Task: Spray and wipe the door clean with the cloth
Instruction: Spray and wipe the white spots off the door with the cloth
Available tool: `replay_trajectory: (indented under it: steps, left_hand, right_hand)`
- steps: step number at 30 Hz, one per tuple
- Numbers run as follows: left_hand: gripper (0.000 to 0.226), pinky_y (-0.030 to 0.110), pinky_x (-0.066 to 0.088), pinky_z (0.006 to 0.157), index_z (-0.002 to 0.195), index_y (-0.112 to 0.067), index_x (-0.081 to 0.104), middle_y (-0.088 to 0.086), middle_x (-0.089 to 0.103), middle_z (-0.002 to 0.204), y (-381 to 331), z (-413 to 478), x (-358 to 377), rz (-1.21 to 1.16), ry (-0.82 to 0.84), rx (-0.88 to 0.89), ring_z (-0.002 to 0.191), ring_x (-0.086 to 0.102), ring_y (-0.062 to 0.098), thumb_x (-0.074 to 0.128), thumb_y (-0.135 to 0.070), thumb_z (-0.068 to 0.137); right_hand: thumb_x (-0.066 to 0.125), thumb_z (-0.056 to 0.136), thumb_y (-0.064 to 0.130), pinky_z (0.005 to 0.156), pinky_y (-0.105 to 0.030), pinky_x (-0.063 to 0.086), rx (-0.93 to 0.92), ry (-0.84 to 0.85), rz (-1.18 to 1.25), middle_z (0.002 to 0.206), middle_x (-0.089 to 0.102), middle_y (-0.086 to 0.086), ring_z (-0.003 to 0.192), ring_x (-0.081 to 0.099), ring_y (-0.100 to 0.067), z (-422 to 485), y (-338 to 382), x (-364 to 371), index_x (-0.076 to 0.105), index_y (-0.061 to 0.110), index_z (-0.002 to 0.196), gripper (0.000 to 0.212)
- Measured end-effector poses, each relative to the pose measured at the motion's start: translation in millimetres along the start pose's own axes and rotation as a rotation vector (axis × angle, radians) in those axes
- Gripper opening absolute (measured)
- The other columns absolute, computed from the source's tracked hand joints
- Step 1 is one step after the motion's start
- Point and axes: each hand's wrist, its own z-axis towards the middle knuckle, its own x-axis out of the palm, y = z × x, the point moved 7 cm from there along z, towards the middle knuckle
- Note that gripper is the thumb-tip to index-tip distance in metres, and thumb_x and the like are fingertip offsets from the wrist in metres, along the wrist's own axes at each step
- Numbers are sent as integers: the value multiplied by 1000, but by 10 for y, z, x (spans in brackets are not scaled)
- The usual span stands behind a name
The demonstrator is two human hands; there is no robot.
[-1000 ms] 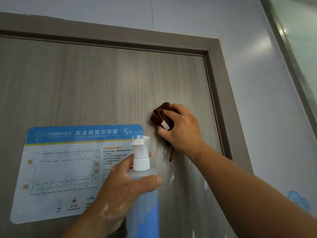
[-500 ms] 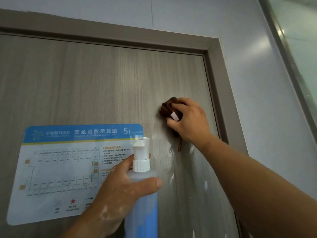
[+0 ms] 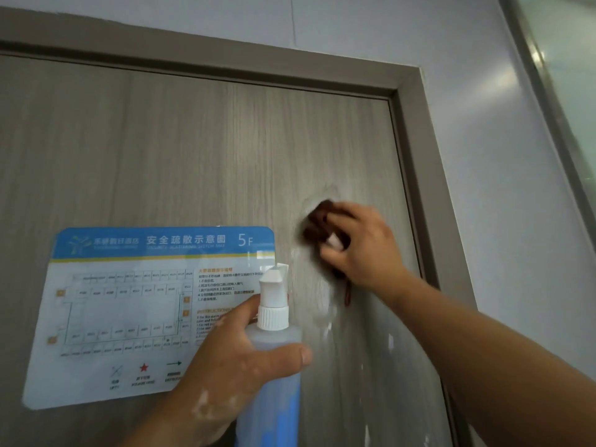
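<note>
right hand point(image 3: 361, 243) bunched over a blurry brown cloth point(image 3: 317, 221) on the door point(image 3: 193, 150), left hand point(image 3: 232, 359) gripping spray bottle point(image 3: 274, 375), bottle bottom cut off, sign point(image 3: 129, 311) text mostly unreadable

On the sign point(image 3: 129, 314) stuck to the door point(image 3: 193, 150) in front of you, the blue top band reads "安全疏散示意图" and "5F". Below it you see a floor plan, an orange heading and a red star; their small print is too blurred to read.

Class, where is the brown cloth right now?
The brown cloth is pressed on the door under the right hand, right of the evacuation map.
</note>
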Motion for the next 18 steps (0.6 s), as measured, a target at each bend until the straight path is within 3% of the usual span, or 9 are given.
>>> replay_trajectory:
  steps: [3, 5, 10, 13, 15, 18]
  left_hand:
    - [70, 45, 52, 98, 102, -46, 67, -9, 74, 104, 63, -12, 24, 24, 19, -3, 101, 68, 9, 89, -45, 35]
    - [72, 43, 51, 99, 103, -47, 68, -13, 73, 106, 103, -11, 3, 31, 6, -10, 102, 67, 5, 89, -46, 34]
    - [67, 49, 54, 95, 103, -41, 69, 1, 76, 98, 77, -51, -53, 37, -13, 25, 96, 71, 18, 89, -40, 39]
    - [66, 50, 54, 95, 101, -39, 70, 3, 76, 98, 74, -76, -62, 37, -7, 17, 96, 71, 19, 89, -39, 38]
    - [72, 48, 52, 99, 106, -38, 70, -2, 75, 107, 107, -78, -71, 33, -12, -1, 102, 69, 13, 90, -41, 37]
    - [76, 43, 49, 102, 107, -46, 67, -8, 73, 111, 144, -75, -50, 52, -2, -15, 107, 66, 6, 90, -47, 34]
  right_hand:
    - [74, 85, 43, 105, -31, 42, 176, -28, -44, 140, 60, 1, 120, 57, -27, 402, -235, -19, 71, 20, 129, 50]
    - [76, 84, 40, 103, -29, 40, 157, -40, -44, 140, 60, -1, 118, 57, -28, 303, -103, -1, 72, 18, 128, 49]
    - [81, 76, 35, 96, -38, 52, -223, 151, 75, 139, 60, -10, 108, 59, -32, -846, 540, 92, 72, 15, 126, 55]
    - [81, 77, 35, 94, -37, 53, -340, 223, 51, 137, 62, -10, 106, 60, -31, -892, 547, 87, 72, 15, 127, 54]
    - [77, 79, 36, 93, -39, 54, -266, 170, 24, 135, 64, -9, 104, 62, -32, -488, 362, 99, 73, 15, 126, 51]
    - [75, 83, 34, 98, -39, 50, -11, 50, -39, 136, 63, -5, 109, 61, -35, 337, -22, 30, 72, 17, 125, 45]
